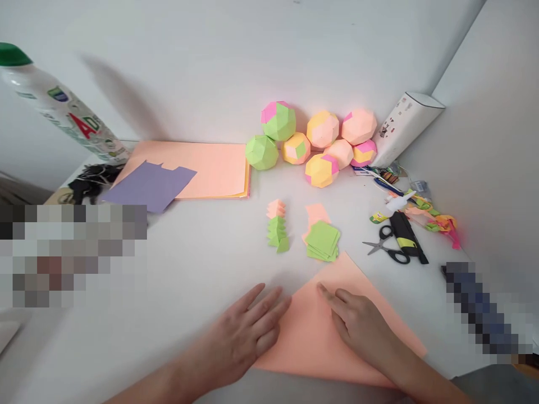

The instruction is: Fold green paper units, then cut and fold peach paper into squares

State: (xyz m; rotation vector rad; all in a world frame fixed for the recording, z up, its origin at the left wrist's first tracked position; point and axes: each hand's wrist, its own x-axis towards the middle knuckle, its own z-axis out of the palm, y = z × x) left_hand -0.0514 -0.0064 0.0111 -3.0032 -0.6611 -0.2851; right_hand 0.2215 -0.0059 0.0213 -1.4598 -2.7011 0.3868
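Desk [202, 241] carries a peach sheet [309, 342], uncut AFAICT, under L hand [248, 331] (spread, open room further L) & R hand [357, 320] (index finger down), hands apart, gripping nothing; beyond them, approx. 8 balls [322, 129] look done, green squares [322, 240] lie flat, folded pcs [277, 225] sit unassembled.
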